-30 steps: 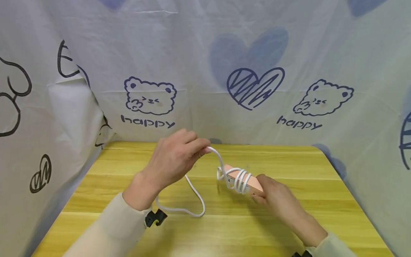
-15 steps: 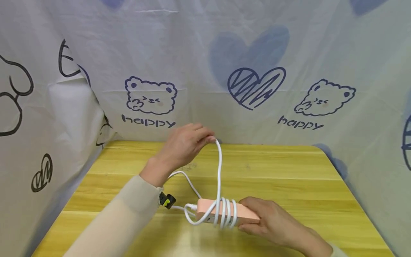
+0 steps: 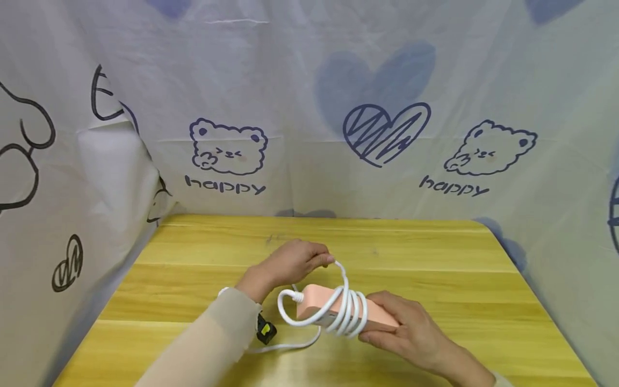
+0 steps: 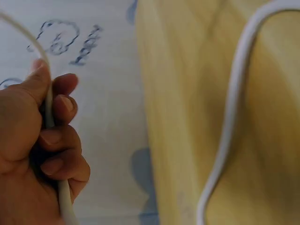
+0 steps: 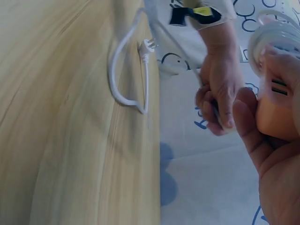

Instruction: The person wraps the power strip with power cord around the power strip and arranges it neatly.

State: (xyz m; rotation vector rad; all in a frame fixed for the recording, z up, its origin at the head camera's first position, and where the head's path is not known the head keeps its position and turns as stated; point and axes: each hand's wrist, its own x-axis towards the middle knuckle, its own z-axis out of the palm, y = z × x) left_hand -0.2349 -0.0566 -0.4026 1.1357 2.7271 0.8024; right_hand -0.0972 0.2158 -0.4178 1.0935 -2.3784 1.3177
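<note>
A pink power strip [image 3: 382,318] is held above the table in my right hand [image 3: 418,336], which grips its right end. Several turns of its white cord [image 3: 349,314] wrap around the strip's middle. Just behind and to the left, my left hand [image 3: 295,263] pinches the cord between thumb and fingers. The left wrist view shows the fingers of that hand [image 4: 42,126] curled round the cord. From there the loose part of the cord [image 5: 114,75] drops to the table. In the right wrist view its white plug [image 5: 147,48] lies on the wood, prongs showing.
A wooden table [image 3: 459,279] lies under both hands. Behind it hangs a white cloth [image 3: 300,107] printed with bears, hearts and lettering. A black wrist strap piece [image 3: 265,329] sits at the left cuff.
The strip came left and toward me, turned more level, then rose slightly. My left hand went up with the cord, then came down behind the strip, adding to the wrap.
</note>
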